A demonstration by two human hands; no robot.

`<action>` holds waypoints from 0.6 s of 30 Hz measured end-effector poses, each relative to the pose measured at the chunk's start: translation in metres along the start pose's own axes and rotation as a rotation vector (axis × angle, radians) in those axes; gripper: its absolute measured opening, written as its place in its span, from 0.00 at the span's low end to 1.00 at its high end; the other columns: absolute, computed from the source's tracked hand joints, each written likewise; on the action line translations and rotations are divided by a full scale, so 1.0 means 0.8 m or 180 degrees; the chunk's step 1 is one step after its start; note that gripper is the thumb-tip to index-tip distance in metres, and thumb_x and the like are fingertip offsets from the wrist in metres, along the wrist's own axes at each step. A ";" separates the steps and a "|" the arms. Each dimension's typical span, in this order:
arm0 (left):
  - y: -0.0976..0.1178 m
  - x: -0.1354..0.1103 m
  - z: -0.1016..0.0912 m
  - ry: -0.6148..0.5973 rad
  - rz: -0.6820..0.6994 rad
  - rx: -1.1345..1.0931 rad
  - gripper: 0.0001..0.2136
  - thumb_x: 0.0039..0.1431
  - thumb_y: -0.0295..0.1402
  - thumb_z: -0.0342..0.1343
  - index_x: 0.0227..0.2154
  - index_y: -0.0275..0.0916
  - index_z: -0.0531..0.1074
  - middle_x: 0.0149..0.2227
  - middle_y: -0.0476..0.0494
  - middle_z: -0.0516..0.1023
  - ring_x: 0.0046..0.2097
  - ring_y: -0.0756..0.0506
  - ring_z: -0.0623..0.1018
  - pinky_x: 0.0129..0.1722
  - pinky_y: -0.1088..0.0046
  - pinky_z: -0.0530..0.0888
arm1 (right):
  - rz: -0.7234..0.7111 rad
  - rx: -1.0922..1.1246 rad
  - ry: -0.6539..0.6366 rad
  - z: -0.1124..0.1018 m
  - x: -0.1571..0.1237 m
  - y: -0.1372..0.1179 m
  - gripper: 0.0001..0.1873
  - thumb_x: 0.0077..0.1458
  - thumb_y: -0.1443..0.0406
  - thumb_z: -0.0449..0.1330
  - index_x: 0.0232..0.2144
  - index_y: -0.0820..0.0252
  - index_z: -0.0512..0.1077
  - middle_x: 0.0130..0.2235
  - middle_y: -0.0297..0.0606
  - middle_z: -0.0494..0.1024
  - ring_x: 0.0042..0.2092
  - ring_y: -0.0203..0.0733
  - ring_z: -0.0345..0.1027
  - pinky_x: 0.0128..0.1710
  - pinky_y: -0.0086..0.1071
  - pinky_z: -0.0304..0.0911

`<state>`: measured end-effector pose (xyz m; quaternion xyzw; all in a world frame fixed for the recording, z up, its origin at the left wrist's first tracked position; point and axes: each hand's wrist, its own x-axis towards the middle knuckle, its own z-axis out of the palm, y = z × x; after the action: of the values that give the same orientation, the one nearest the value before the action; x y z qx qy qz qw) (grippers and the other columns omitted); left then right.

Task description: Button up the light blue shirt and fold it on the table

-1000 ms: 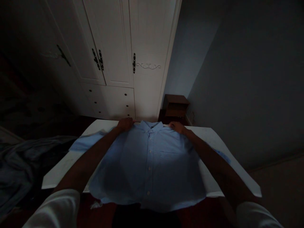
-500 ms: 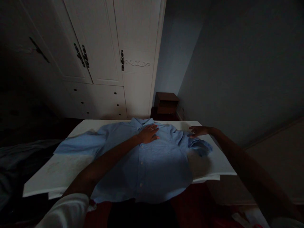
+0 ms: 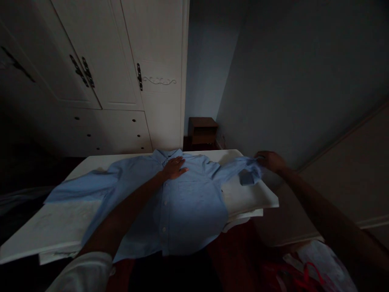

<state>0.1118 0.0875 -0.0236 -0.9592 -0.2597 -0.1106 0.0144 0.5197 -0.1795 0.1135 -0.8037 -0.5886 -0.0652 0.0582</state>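
Drawn outward since the earlier frame, the pale-blue cloth sleeve [image 3: 232, 168] at the right now stretches toward the counter's far right corner, where it had lain bunched closer to the shirt's body. The right hand [image 3: 270, 162] has moved out with it, fingers curled and seemingly pinched on the sleeve's end; dimness and blur hide the exact grip. The left hand [image 3: 174, 167] stays palm down on the chest just below the collar [image 3: 167, 155], fingers extended and only slightly spread, pressing without grasping.

The pale-blue button-front collared shirt [image 3: 194, 211] lies front up across the flat white counter [image 3: 68, 225], collar at the far edge, hem by the person. Its opposite sleeve [image 3: 83, 186] lies spread toward the left.

To straighten this sleeve well, the left palm should bear down enough to stop the body sliding, while the right hand pulls evenly along the sleeve's own line. Creases near the shoulder and the crumpled end probably want smoothing, and too hard a tug could skew the front.
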 end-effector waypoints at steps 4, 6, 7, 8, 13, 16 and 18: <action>0.001 0.001 -0.004 -0.0087 -0.0033 -0.0060 0.30 0.65 0.52 0.40 0.63 0.40 0.60 0.65 0.38 0.62 0.67 0.40 0.59 0.66 0.61 0.55 | 0.0326 -0.0394 0.1044 -0.042 -0.026 0.033 0.15 0.53 0.66 0.52 0.40 0.56 0.75 0.45 0.48 0.75 0.49 0.54 0.68 0.44 0.41 0.67; 0.002 0.001 -0.007 -0.0130 -0.0059 -0.0124 0.30 0.64 0.52 0.40 0.63 0.41 0.60 0.65 0.38 0.62 0.67 0.40 0.58 0.66 0.61 0.54 | 0.0083 -0.0419 0.1027 -0.045 -0.044 0.045 0.16 0.50 0.69 0.53 0.40 0.57 0.75 0.47 0.50 0.74 0.53 0.56 0.65 0.49 0.44 0.65; 0.003 0.001 -0.009 -0.0157 -0.0077 -0.0159 0.30 0.64 0.52 0.40 0.63 0.41 0.60 0.65 0.39 0.62 0.67 0.40 0.58 0.66 0.61 0.54 | -0.0094 -0.0417 0.0893 -0.041 -0.054 0.051 0.16 0.49 0.70 0.53 0.39 0.57 0.75 0.48 0.50 0.74 0.54 0.57 0.64 0.51 0.46 0.63; 0.004 0.001 -0.011 -0.0182 -0.0095 -0.0188 0.30 0.64 0.52 0.40 0.64 0.43 0.59 0.65 0.40 0.62 0.67 0.40 0.58 0.66 0.61 0.54 | -0.0273 -0.0414 0.0688 -0.034 -0.065 0.056 0.17 0.48 0.71 0.52 0.39 0.57 0.75 0.48 0.50 0.74 0.54 0.57 0.64 0.53 0.48 0.61; 0.008 0.000 -0.018 -0.0334 -0.0071 -0.0117 0.32 0.64 0.53 0.40 0.64 0.37 0.59 0.66 0.35 0.59 0.68 0.38 0.56 0.66 0.60 0.53 | -0.0813 -0.0106 -0.0492 0.027 -0.138 0.070 0.15 0.47 0.68 0.54 0.36 0.58 0.77 0.43 0.52 0.77 0.47 0.57 0.70 0.50 0.49 0.64; 0.009 0.005 -0.024 -0.0418 -0.0088 -0.0106 0.32 0.62 0.54 0.42 0.62 0.37 0.61 0.65 0.34 0.61 0.67 0.38 0.58 0.65 0.61 0.56 | -0.0537 0.0737 -0.0876 0.058 -0.180 0.076 0.13 0.51 0.58 0.56 0.36 0.55 0.77 0.42 0.49 0.78 0.44 0.54 0.73 0.48 0.46 0.67; 0.011 0.014 -0.031 -0.0475 -0.0122 -0.0117 0.29 0.63 0.54 0.41 0.58 0.40 0.66 0.62 0.37 0.66 0.64 0.39 0.63 0.62 0.62 0.60 | -0.0068 0.1431 -0.0956 0.068 -0.197 0.086 0.20 0.53 0.48 0.54 0.37 0.53 0.76 0.43 0.48 0.79 0.45 0.55 0.74 0.47 0.45 0.69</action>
<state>0.1206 0.0837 0.0032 -0.9598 -0.2762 -0.0439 -0.0247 0.5404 -0.3388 0.0314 -0.7650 -0.5987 0.1864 0.1466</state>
